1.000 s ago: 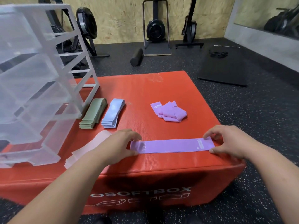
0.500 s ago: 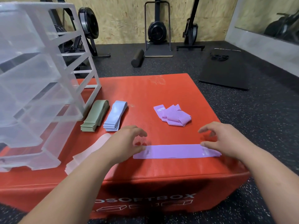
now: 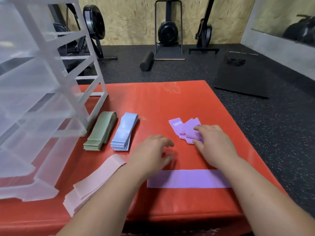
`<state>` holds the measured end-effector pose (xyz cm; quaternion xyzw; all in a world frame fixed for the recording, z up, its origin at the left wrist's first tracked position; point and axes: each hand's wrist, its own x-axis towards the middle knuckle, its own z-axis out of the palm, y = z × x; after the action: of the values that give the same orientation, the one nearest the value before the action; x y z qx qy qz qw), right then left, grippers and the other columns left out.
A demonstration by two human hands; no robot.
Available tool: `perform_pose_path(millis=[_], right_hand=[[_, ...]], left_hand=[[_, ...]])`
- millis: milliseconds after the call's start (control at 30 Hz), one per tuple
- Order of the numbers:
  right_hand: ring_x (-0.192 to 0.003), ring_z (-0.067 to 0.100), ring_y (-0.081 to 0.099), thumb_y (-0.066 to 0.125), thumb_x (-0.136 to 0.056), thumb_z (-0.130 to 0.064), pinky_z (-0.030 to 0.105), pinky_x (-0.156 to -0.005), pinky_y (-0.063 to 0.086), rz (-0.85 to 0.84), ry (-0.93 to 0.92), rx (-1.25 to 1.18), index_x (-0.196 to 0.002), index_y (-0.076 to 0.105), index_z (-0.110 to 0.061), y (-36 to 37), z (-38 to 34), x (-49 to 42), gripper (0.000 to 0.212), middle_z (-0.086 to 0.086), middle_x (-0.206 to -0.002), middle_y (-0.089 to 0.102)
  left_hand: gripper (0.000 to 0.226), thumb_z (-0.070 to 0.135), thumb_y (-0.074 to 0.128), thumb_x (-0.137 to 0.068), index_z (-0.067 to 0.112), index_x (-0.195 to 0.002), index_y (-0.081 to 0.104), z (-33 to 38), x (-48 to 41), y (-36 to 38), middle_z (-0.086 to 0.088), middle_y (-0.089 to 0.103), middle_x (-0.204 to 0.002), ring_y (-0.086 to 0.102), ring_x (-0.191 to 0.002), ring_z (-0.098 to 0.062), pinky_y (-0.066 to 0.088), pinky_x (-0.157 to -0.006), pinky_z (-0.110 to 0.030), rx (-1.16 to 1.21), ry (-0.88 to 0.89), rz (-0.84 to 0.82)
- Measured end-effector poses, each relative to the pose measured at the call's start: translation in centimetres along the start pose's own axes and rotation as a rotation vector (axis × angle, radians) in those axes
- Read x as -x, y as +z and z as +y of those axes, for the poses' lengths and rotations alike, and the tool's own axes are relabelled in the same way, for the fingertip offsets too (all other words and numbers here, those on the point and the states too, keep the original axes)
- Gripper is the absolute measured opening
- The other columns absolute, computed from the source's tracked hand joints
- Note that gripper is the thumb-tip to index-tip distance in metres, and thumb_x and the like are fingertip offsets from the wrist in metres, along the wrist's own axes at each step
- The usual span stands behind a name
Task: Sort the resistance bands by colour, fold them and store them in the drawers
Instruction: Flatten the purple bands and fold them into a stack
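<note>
A purple band (image 3: 188,178) lies flat and straight near the front edge of the red soft box (image 3: 153,103), under my forearms. Farther back a loose heap of purple bands (image 3: 183,129) sits right of centre. My right hand (image 3: 213,143) reaches onto that heap, its fingers and thumb closing round the nearest band. My left hand (image 3: 151,154) hovers over the bare red surface with fingers loosely curled, holding nothing. A green stack (image 3: 100,132), a blue stack (image 3: 123,132) and a pink stack (image 3: 95,181) lie to the left.
A translucent plastic drawer unit (image 3: 39,103) stands on the left of the box, its drawers pulled out toward me. Beyond the box is dark gym floor with a black mat (image 3: 242,79), a foam roller (image 3: 146,61) and exercise machines by the wooden wall.
Both hands let go of the flat purple band and moved away from me. My right hand went to the purple heap; my left stopped over the red surface.
</note>
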<state>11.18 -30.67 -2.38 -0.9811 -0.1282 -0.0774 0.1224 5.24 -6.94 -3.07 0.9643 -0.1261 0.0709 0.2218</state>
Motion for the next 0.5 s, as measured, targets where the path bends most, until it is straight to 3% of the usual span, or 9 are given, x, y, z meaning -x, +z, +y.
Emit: perform_pose_path(millis=[100, 233, 333, 433, 500], right_hand=[[-0.105, 0.027, 0.055, 0.062, -0.096, -0.047, 0.04, -0.08, 0.049, 0.006, 0.05, 0.085, -0.109, 0.067, -0.031, 1.1, -0.2, -0.9, 0.021, -0.009, -0.117, 0.069], [-0.096, 0.027, 0.056, 0.062, -0.098, -0.04, 0.04, -0.076, 0.047, 0.094, 0.107, 0.06, -0.101, 0.074, -0.032, 0.7, -0.7, -1.7, 0.015, -0.007, -0.1, 0.073], [-0.094, 0.021, 0.062, 0.065, -0.097, -0.035, 0.04, -0.083, 0.051, 0.265, 0.076, -0.224, -0.102, 0.074, -0.03, -1.8, -1.4, -2.2, 0.011, -0.011, -0.097, 0.074], [-0.085, -0.001, 0.066, 0.067, -0.098, -0.027, 0.021, -0.08, 0.049, 0.405, 0.088, -0.584, -0.102, 0.073, -0.03, -5.1, -1.8, -2.1, 0.008, -0.02, -0.094, 0.073], [-0.083, -0.004, 0.066, 0.067, -0.099, -0.024, 0.017, -0.08, 0.048, 0.464, 0.091, -0.722, -0.105, 0.075, -0.029, -6.1, -1.4, -1.7, 0.01, -0.02, -0.095, 0.074]], left_hand=[[0.036, 0.035, 0.073, -0.091, 0.033, -0.126, 0.069, -0.5, -0.3, 0.2, 0.01, 0.066, -0.117, 0.058, -0.113, -0.02, 0.049, -0.098, -0.041, 0.004, 0.004, 0.003], [0.034, 0.036, 0.073, -0.091, 0.033, -0.125, 0.068, -0.8, -0.3, 0.0, 0.01, 0.066, -0.117, 0.059, -0.114, -0.019, 0.05, -0.097, -0.041, 0.021, 0.001, 0.016], [0.032, 0.038, 0.072, -0.091, 0.034, -0.122, 0.068, -1.0, -0.3, -0.4, 0.01, 0.066, -0.115, 0.061, -0.113, -0.02, 0.051, -0.096, -0.043, 0.032, 0.001, 0.045], [0.029, 0.037, 0.071, -0.092, 0.034, -0.121, 0.067, -1.0, -0.2, -0.8, 0.012, 0.066, -0.115, 0.06, -0.114, -0.019, 0.052, -0.097, -0.042, 0.047, -0.021, 0.09], [0.028, 0.033, 0.072, -0.092, 0.032, -0.121, 0.069, -0.9, -0.1, -1.1, 0.012, 0.067, -0.115, 0.061, -0.114, -0.019, 0.051, -0.097, -0.042, 0.064, -0.024, 0.117]])
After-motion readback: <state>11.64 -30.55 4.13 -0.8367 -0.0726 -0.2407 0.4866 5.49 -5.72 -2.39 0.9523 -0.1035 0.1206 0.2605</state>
